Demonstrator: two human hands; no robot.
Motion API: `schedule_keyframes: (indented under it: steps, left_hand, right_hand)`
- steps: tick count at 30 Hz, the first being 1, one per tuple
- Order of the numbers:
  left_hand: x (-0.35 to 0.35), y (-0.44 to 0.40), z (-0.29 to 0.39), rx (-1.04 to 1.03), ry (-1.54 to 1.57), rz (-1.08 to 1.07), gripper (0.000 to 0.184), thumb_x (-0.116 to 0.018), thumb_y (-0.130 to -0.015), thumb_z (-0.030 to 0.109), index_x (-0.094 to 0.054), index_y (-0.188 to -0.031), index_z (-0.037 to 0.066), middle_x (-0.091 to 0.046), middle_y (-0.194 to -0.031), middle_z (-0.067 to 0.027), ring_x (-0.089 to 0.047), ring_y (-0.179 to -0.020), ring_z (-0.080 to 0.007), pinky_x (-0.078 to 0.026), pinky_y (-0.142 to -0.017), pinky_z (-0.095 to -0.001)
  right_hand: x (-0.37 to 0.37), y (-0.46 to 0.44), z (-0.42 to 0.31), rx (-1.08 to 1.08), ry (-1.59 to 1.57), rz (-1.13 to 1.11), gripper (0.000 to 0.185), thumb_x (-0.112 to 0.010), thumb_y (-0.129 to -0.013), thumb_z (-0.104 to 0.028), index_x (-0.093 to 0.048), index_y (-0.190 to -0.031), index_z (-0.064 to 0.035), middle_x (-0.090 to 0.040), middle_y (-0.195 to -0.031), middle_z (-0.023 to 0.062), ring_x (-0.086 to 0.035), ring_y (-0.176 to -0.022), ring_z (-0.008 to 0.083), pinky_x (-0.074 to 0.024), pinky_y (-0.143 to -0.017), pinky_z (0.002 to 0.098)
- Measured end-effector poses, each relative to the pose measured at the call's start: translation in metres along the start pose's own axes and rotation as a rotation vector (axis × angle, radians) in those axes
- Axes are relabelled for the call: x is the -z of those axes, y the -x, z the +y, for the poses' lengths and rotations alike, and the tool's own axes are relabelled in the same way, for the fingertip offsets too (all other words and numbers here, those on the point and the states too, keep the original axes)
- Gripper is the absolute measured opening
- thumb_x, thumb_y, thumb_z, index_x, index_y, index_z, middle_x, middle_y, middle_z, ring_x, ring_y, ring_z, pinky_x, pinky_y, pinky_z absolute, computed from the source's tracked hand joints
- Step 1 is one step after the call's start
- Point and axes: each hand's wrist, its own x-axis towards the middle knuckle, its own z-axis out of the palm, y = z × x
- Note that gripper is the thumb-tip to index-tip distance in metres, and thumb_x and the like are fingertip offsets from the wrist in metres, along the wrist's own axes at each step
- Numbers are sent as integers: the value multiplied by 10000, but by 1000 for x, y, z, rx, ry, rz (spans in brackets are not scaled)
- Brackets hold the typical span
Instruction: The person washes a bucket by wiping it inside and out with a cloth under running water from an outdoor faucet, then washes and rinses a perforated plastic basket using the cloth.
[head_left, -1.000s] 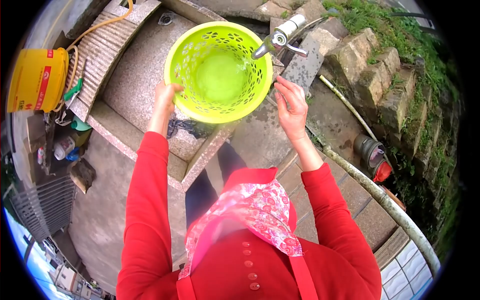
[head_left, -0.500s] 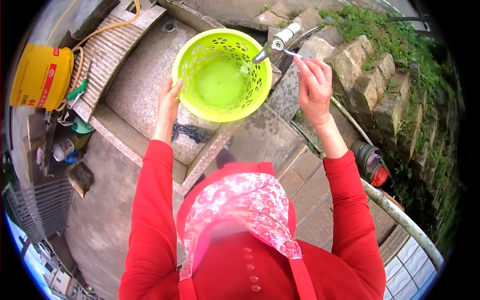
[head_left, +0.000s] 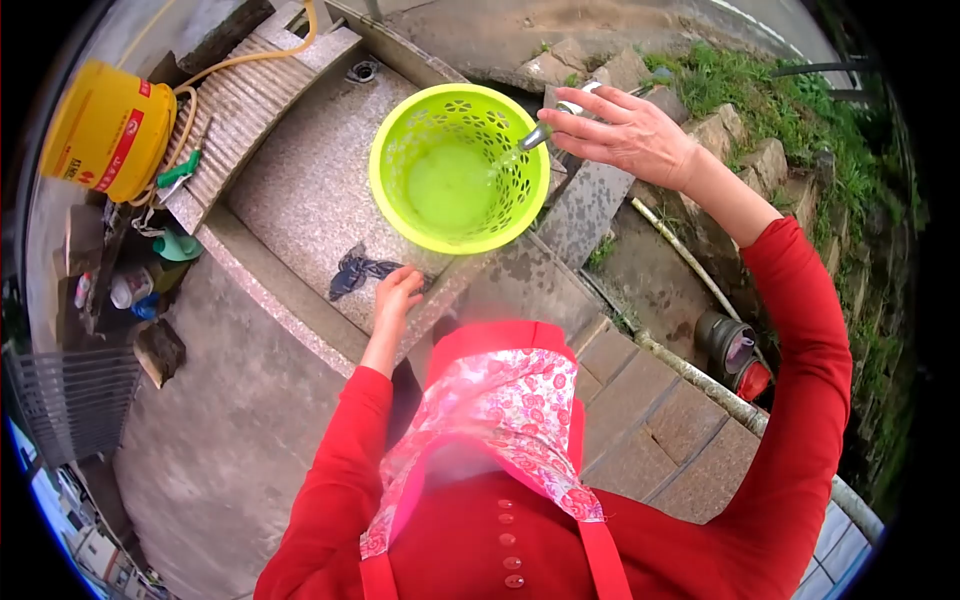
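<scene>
A green plastic basket [head_left: 450, 185] with a pierced wall sits in the stone sink [head_left: 290, 190] under the metal faucet [head_left: 535, 136], and water runs from the spout into it. My right hand [head_left: 635, 132] lies over the faucet's handle end, its fingers stretched out and covering much of it. Below the basket, my left hand [head_left: 397, 300] is away from the rim and beside a dark plastic bag [head_left: 358, 272] on the sink floor. Its fingers are bent and partly bunched; whether they hold part of the bag is unclear.
A yellow bucket [head_left: 110, 130], an orange hose [head_left: 245, 62] and a green nozzle [head_left: 180, 170] lie at the left by the ribbed washboard slab [head_left: 245, 110]. Stone steps and grass rise at the right. A pale pole [head_left: 690, 255] runs past a dark bucket [head_left: 722, 338].
My left hand has let go of the basket's rim and moved down to the dark bag. My right hand has moved over the faucet, hiding its handle.
</scene>
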Motion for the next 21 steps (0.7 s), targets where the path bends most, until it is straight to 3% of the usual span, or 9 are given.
schedule_keyframes:
  steps: [3, 7, 9, 10, 13, 14, 17, 20, 21]
  left_hand:
    - [-4, 3, -2, -96, -121, 72, 498, -627, -842, 211, -474, -1277, 22, -599, -1123, -117, -578, -1012, -212, -477, -816, -339]
    - [-15, 13, 2, -647, -549, 333, 544, -631, -765, 79, -458, -1275, 4, -498, -1210, -168, -473, -1123, -299, -386, -938, -414]
    - [-32, 38, 30, -978, -824, 476, 572, -615, -721, 19, -451, -1269, -7, -423, -1259, -195, -388, -1185, -353, -312, -1000, -456]
    - [-39, 42, 39, -1004, -781, 408, 619, -603, -657, -13, -454, -1258, 7, -342, -1278, -221, -288, -1215, -396, -224, -1039, -488]
    - [-47, 35, 62, -1178, -1164, 285, 653, -604, -640, -19, -446, -1272, 24, -360, -1268, -201, -316, -1201, -387, -234, -1041, -513]
    - [-54, 29, 65, -1231, -1237, 291, 523, -614, -622, 3, -556, -1140, 32, -463, -1170, -187, -376, -1174, -368, -220, -1058, -528]
    - [-53, -5, 69, -1167, -1531, 83, 295, -616, -639, 35, -636, -933, 57, -587, -960, -130, -501, -1052, -316, -241, -1048, -530]
    - [-49, -17, 83, -1232, -1572, 52, 131, -629, -647, 82, -647, -776, 88, -609, -745, -67, -575, -894, -249, -306, -996, -516]
    - [-39, -18, 89, -1241, -1573, 52, 124, -638, -648, 88, -644, -772, 89, -607, -735, -62, -575, -867, -243, -323, -968, -504]
  right_hand:
    - [-5, -12, 3, 58, -38, -14, 374, -570, -745, -101, -488, -1110, -94, -468, -1270, 45, -372, -1271, 235, -372, -1014, 356]
    - [3, -19, 5, 43, -101, -116, 301, -571, -741, -129, -532, -1034, -68, -527, -1134, 77, -508, -1082, 232, -410, -932, 351]
    - [2, -24, -1, 20, -62, -36, 203, -587, -730, -198, -525, -874, -69, -509, -887, 58, -518, -866, 210, -418, -797, 339]
    - [1, -27, -4, 8, -42, 6, 192, -595, -724, -233, -521, -794, -70, -500, -764, 48, -523, -758, 200, -422, -730, 334]
    - [0, -42, -10, -161, -117, -101, 230, -600, -760, -288, -525, -756, -71, -498, -697, 43, -524, -688, 217, -423, -689, 343]
    - [-2, -46, -10, -187, -146, -44, 248, -630, -762, -294, -519, -754, -72, -491, -670, 36, -536, -675, 228, -427, -677, 355]
    - [3, -51, -11, -297, -278, -145, 282, -672, -719, -286, -568, -855, -61, -567, -798, 61, -562, -767, 247, -430, -704, 349]
    - [12, -41, -20, -397, -217, 161, 398, -707, -693, -248, -592, -1022, -57, -600, -1001, 89, -570, -889, 269, -443, -746, 347]
    - [18, -34, -27, -456, -241, 173, 422, -705, -696, -224, -582, -1063, -55, -591, -1046, 94, -562, -919, 274, -445, -763, 351]
